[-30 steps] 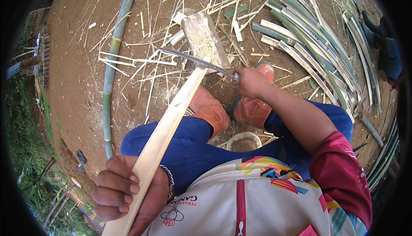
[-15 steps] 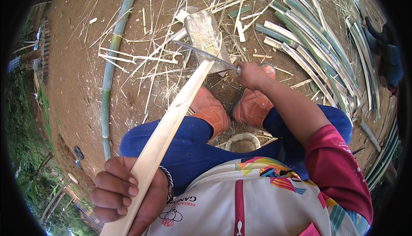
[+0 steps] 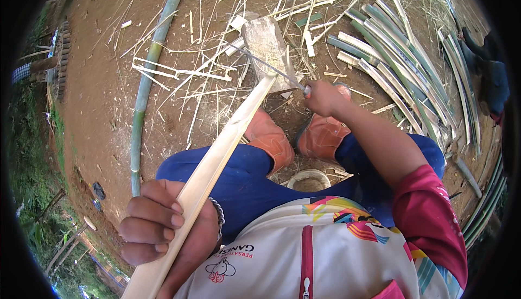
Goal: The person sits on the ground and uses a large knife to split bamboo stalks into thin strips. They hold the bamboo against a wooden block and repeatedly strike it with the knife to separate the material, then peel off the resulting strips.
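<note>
My left hand [image 3: 154,225] is wrapped round a long, pale split bamboo strip [image 3: 217,158], which slants up and away from me across my left leg. Its far tip lies at the near part of a worn wooden block [image 3: 265,33] on the ground. In my right hand [image 3: 324,98] is the handle of a long knife [image 3: 259,60]. The thin blade points to the left and crosses over the block, just beyond the strip's tip. Whether blade and strip touch, I cannot tell.
A green bamboo pole [image 3: 142,98] lies to the left. Several split bamboo pieces [image 3: 401,54] are piled at the right, and shavings litter the soil. My orange boots [image 3: 269,139] flank the block's near end; a round container [image 3: 308,180] sits between my legs. Another person [image 3: 491,76] is at the far right.
The view has shifted slightly. The knife blade now looks thinner, turned more edge-on, over the block. Both hands keep their holds, and the strip stays at nearly the same slant.
</note>
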`<state>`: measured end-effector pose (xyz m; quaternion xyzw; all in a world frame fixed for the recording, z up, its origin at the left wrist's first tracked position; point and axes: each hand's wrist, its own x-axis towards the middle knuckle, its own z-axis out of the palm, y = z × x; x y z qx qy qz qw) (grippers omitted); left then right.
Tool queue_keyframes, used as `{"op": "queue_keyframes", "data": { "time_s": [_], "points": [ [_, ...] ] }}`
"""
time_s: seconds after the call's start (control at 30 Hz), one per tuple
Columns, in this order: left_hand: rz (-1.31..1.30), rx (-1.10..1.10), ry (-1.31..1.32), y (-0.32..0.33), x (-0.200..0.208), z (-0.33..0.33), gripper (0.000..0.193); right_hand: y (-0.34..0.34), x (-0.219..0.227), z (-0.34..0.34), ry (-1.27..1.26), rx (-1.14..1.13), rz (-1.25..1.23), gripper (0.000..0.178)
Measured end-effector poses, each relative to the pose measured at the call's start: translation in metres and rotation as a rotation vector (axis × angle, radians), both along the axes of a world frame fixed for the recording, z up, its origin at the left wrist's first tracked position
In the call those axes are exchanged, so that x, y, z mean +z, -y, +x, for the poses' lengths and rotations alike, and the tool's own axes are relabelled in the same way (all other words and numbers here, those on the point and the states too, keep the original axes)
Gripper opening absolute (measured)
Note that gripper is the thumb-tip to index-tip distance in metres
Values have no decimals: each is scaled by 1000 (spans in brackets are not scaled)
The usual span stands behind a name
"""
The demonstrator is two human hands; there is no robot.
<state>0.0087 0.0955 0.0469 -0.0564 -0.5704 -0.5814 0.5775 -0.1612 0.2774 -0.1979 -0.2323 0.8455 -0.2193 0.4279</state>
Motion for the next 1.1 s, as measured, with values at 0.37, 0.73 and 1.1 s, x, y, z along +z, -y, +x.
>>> {"op": "queue_keyframes", "data": {
  "time_s": [0.37,0.73,1.1],
  "points": [
    [-78,-12,65,-1,-2,12,62,-16,176,96,-7,-38,-473,30],
    [-55,-21,18,-6,-5,18,60,6,189,102,-52,26,-532,26],
    [-84,-27,-19,-4,-10,16,51,8,166,97,-62,-8,-493,29]
  ]
}}
